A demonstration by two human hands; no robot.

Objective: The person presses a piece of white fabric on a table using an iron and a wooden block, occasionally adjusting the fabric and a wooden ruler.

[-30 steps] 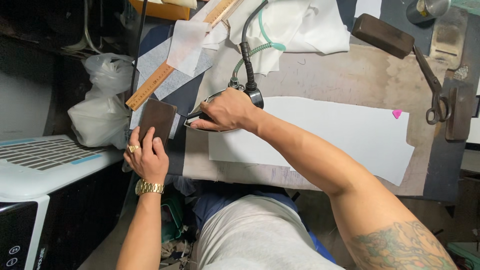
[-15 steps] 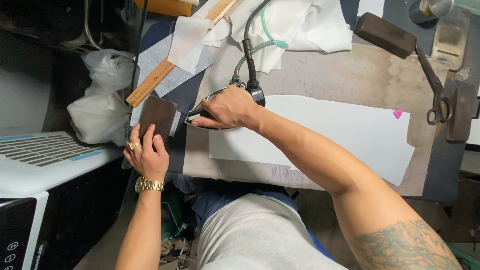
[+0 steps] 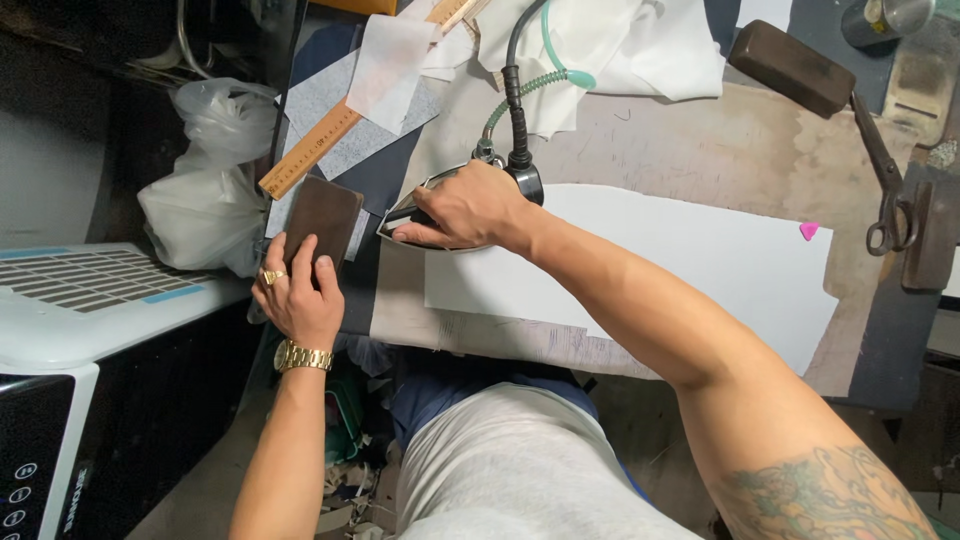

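1. the steam iron (image 3: 432, 212) is held by its handle in the closed grip of the right hand (image 3: 462, 208), at the left end of the white fabric panel (image 3: 680, 270) on the worktop (image 3: 700, 150).
2. a dark wooden block (image 3: 320, 218) is gripped by the left hand (image 3: 298, 295), fingers wrapped over its near end, just left of the iron.
3. since a second ago, little is changed: iron and block are kept where they were, so pressing is judged to be dwelling on that end.
4. a wooden ruler (image 3: 330, 140) and scissors (image 3: 890, 190) are left apart.
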